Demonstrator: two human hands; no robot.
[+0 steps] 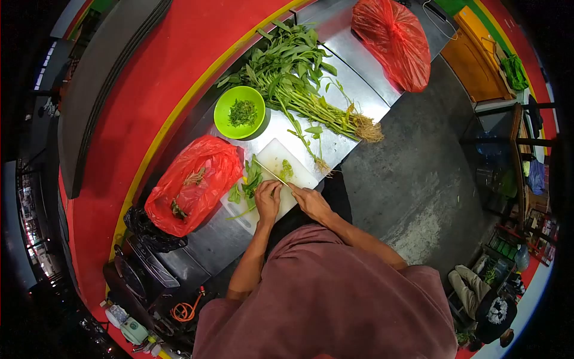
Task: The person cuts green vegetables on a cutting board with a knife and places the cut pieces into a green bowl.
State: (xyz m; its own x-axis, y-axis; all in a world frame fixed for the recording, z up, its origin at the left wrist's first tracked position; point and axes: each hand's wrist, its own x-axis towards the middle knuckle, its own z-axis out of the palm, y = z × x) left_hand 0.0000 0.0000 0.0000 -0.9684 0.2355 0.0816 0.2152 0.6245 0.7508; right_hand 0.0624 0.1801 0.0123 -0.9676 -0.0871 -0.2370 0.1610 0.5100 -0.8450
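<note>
My right hand [312,204] grips a knife [270,172], its thin blade lying slantwise over a white cutting board [304,178]. Close beside the blade, my left hand [268,198] is closed with bent fingers on leafy green stems [254,174]. Leaves spread out past the hand on the board's left side. Chopped green pieces [286,170] lie on the board to the right of the blade. Beyond the board stands a lime-green bowl [221,116] with finely cut greens inside. The knife's handle is mostly hidden in my right hand.
A large bundle of leafy greens [293,75] with roots lies across the metal table [359,99]. An open red plastic bag [209,158] with scraps sits at left, and a full red bag [391,42] at the far right. A seated person [469,286] is at lower right.
</note>
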